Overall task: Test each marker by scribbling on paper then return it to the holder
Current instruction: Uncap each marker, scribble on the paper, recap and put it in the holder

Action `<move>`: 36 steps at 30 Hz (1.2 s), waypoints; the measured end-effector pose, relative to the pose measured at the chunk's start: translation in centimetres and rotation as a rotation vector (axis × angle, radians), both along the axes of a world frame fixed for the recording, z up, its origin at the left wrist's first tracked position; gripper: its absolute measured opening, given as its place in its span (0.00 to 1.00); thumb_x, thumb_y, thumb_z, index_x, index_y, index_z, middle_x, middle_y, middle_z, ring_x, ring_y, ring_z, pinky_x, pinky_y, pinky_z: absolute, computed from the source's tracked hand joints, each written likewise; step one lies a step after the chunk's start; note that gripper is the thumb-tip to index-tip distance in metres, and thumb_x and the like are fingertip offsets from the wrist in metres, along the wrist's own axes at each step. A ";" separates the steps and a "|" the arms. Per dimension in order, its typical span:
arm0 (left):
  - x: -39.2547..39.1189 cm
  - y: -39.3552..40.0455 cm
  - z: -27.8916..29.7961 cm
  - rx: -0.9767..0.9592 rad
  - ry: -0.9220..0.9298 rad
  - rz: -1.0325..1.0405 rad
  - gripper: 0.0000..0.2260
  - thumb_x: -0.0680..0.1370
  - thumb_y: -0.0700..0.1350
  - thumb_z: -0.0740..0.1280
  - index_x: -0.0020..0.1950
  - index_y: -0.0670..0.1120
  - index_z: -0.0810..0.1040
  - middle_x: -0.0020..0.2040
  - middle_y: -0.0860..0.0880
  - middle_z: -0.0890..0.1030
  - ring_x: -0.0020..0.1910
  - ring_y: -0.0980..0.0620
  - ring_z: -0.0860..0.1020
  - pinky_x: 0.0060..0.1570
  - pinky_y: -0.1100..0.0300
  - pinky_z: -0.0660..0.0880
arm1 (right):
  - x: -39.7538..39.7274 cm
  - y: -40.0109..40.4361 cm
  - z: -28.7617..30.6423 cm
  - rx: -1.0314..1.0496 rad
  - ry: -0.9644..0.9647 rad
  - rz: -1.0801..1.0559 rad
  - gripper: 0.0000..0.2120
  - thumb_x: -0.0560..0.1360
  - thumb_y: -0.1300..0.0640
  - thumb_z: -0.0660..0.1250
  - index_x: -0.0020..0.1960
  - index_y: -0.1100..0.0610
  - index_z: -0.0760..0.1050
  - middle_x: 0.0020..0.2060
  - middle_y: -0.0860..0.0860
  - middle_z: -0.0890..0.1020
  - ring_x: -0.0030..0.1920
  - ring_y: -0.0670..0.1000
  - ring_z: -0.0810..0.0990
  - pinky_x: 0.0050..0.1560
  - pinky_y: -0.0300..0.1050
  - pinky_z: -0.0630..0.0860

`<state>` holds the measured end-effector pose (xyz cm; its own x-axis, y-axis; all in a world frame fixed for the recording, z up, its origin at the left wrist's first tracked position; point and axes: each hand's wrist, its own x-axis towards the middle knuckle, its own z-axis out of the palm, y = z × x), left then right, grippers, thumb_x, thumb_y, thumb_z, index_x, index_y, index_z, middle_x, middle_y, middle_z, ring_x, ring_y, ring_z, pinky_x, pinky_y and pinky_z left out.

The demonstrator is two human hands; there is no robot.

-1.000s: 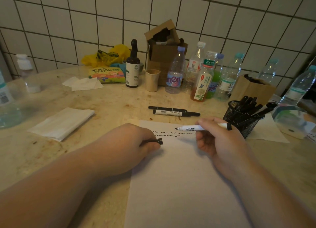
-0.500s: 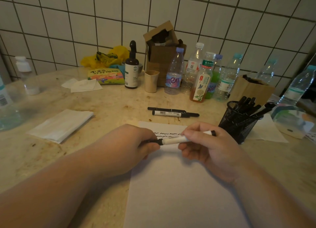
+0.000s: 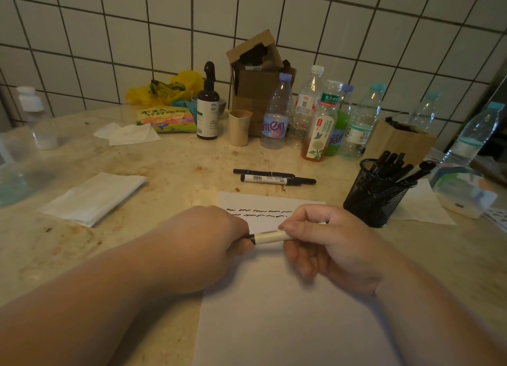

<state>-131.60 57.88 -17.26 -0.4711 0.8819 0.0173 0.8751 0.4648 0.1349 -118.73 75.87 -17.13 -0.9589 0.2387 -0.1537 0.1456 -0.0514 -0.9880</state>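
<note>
A white-barrelled marker (image 3: 270, 236) lies level between my two hands, just above a white sheet of paper (image 3: 288, 310). My right hand (image 3: 329, 245) pinches the barrel. My left hand (image 3: 203, 245) is closed over the marker's black cap end, which it mostly hides. Two wavy black scribble lines (image 3: 260, 212) run across the top of the sheet. A black mesh holder (image 3: 375, 192) with several black markers stands right of the paper. Two more markers (image 3: 274, 176) lie side by side on the counter beyond the sheet.
Along the tiled wall stand several plastic bottles (image 3: 275, 113), a dark pump bottle (image 3: 208, 104), a beige cup (image 3: 239, 128) and an open cardboard box (image 3: 255, 74). A folded white napkin (image 3: 93, 198) lies at the left. A clear bottle (image 3: 474, 135) stands far right.
The uncapped marker in my right hand came down and left to meet the cap in my left hand. Both hands are now closed together on the capped marker.
</note>
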 end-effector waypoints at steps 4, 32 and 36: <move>-0.2 0.0 -0.3 0.039 -0.039 -0.008 0.12 0.82 0.56 0.55 0.50 0.53 0.75 0.40 0.53 0.76 0.39 0.54 0.74 0.41 0.55 0.74 | 0.0 -0.2 0.0 0.012 0.043 -0.004 0.07 0.73 0.60 0.70 0.47 0.63 0.78 0.31 0.62 0.79 0.22 0.54 0.74 0.22 0.41 0.70; -1.2 0.1 -0.6 0.278 -0.233 0.065 0.10 0.79 0.61 0.60 0.54 0.60 0.77 0.37 0.57 0.80 0.36 0.59 0.78 0.36 0.65 0.73 | 0.7 2.9 1.5 0.652 0.236 -1.022 0.06 0.84 0.50 0.58 0.58 0.43 0.72 0.39 0.49 0.79 0.35 0.52 0.82 0.35 0.49 0.80; -1.2 0.1 -0.8 0.263 -0.224 0.058 0.09 0.79 0.60 0.60 0.54 0.61 0.77 0.38 0.57 0.80 0.36 0.59 0.78 0.37 0.64 0.75 | 0.5 3.2 1.7 0.636 0.193 -1.001 0.06 0.84 0.49 0.57 0.59 0.42 0.71 0.41 0.53 0.81 0.35 0.53 0.82 0.37 0.51 0.80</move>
<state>-132.77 58.02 -18.02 -0.5380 0.8327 0.1311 0.7835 0.4367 0.4420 -118.26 79.09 -15.46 -0.2987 0.8723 0.3872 0.1664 0.4471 -0.8788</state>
